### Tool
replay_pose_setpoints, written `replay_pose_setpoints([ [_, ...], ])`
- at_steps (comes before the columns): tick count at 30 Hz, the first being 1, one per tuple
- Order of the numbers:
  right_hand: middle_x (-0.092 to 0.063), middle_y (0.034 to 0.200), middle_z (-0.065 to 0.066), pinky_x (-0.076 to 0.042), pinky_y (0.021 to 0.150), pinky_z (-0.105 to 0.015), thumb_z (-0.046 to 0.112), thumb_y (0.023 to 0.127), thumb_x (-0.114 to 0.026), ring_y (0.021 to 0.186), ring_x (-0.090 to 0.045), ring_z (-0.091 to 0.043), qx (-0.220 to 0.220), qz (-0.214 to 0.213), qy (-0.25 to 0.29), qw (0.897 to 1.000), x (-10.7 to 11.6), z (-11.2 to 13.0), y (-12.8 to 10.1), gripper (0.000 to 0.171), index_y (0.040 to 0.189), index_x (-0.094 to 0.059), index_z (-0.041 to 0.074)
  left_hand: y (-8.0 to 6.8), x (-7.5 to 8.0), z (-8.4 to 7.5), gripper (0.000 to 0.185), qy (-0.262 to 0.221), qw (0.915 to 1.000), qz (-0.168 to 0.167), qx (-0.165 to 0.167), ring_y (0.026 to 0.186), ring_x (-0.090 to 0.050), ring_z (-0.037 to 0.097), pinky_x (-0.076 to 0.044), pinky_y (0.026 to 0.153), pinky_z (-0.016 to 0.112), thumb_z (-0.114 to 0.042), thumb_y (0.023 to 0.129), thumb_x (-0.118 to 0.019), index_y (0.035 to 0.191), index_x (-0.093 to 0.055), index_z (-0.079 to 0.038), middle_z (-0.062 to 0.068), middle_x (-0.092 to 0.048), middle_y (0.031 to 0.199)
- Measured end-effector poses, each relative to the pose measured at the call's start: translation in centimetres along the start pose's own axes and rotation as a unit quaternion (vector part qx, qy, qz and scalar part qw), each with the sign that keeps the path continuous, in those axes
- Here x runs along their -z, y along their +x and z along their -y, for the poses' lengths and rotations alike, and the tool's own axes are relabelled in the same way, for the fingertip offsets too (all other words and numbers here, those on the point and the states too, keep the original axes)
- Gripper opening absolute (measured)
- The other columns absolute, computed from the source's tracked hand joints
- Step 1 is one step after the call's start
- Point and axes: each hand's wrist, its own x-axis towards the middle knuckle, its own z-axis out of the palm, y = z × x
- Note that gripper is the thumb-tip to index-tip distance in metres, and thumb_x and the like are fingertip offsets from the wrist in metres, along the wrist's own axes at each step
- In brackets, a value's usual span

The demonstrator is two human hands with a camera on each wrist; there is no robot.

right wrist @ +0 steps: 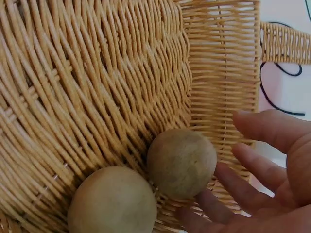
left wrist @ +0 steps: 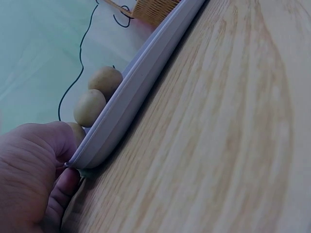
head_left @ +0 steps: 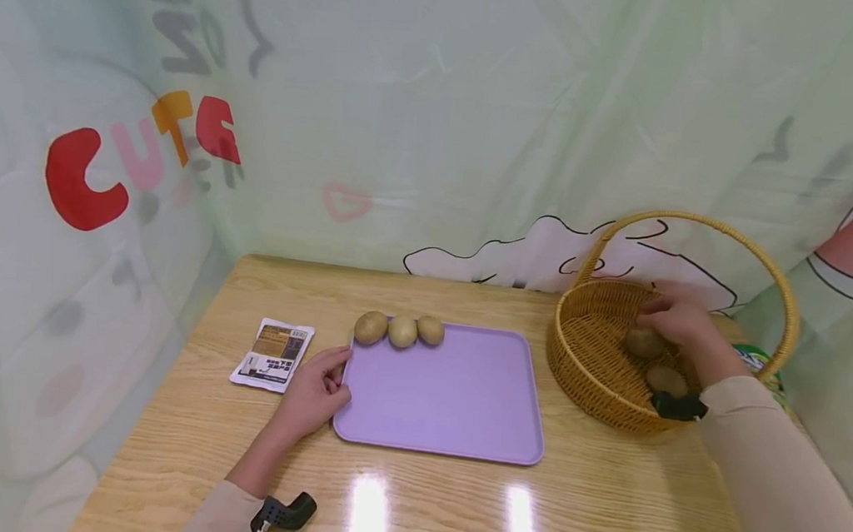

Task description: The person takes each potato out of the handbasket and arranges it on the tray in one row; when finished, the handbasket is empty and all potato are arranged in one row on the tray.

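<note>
— How are the fingers of the right hand (head_left: 681,319) placed?

— They are spread and only lightly bent inside the wicker basket (head_left: 594,358), reaching at a brown kiwi (right wrist: 181,162); the fingertips (right wrist: 228,177) are seen at its side, but nothing is gripped. A second kiwi (right wrist: 112,200) is lying just beside the first, against the woven wall.

— And the left hand (head_left: 315,391)?

— The near-left corner of the purple tray (head_left: 454,393) is pinched between thumb (left wrist: 46,141) and fingers (the rim is seen clamped in the left wrist view). The tray is laid flat on the desk (head_left: 603,505), about its middle.

— What is carried on the tray?

— Three kiwis (head_left: 401,329) are lined up in a row, touching one another, along the tray's far edge at its left corner.

— Where is the basket?

— It is set toward the desk's far-right corner, just beside the tray's right edge, its handle arched above the hand.

— Anything else?

— A small printed packet (head_left: 273,354) is lying flat near the desk's left edge, just beside the left hand.
</note>
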Motion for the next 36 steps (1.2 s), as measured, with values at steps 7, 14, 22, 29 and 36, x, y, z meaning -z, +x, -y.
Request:
replay_pose_setpoints([
  [7,-0.037,0.135,-0.039,-0.037,0.099,-0.060,0.035,0.092,-0.063,0.120,-0.039,-0.052,-0.054,0.094,-0.035,0.993,0.5,-1.2,-0.1,0.073,0.139,-0.037,-0.015,0.0,0.0,-0.1,0.057,0.006,1.0000,0.000,0.000,0.068,-0.054,0.009,-0.050,0.058,0.020,0.008,0.069,-0.064,0.126,-0.061,0.008,0.014,-0.060,0.120],
  [14,-0.042,0.132,-0.037,-0.040,0.095,-0.059,0.036,0.087,-0.068,0.113,-0.046,-0.047,-0.052,0.102,-0.054,0.992,0.3,-1.3,0.3,0.076,0.138,-0.039,-0.012,0.1,0.0,-0.1,0.057,0.005,0.9999,-0.006,-0.008,0.069,-0.054,0.010,-0.050,0.058,0.019,0.009,0.068,-0.065,0.125,-0.061,0.009,0.015,-0.060,0.118],
  [22,-0.050,0.121,-0.036,-0.046,0.085,-0.056,0.034,0.084,-0.069,0.102,-0.053,-0.045,-0.023,0.073,-0.109,0.991,-0.1,-2.1,0.7,0.067,0.128,-0.048,-0.013,0.0,0.1,-0.2,0.055,-0.001,1.0000,-0.004,-0.008,0.069,-0.054,0.011,-0.050,0.058,0.020,0.008,0.069,-0.064,0.124,-0.061,0.009,0.015,-0.060,0.117],
  [29,-0.053,0.120,-0.034,-0.047,0.082,-0.055,0.035,0.088,-0.066,0.103,-0.053,-0.045,0.013,0.061,-0.102,0.993,0.0,-0.4,0.1,0.064,0.129,-0.051,-0.012,0.0,0.0,-0.4,0.056,0.005,0.9999,-0.005,-0.007,0.068,-0.054,0.009,-0.050,0.058,0.020,0.008,0.069,-0.064,0.124,-0.061,0.008,0.014,-0.060,0.116],
  [36,-0.041,0.133,-0.034,-0.045,0.085,-0.058,0.027,0.091,-0.064,0.111,-0.046,-0.048,0.076,0.029,-0.118,0.990,-0.1,2.5,-0.6,0.053,0.127,-0.055,-0.011,0.0,0.1,-0.4,0.057,0.006,1.0000,-0.002,0.000,0.067,-0.054,0.009,-0.050,0.058,0.020,0.008,0.069,-0.064,0.125,-0.061,0.008,0.014,-0.060,0.115],
])
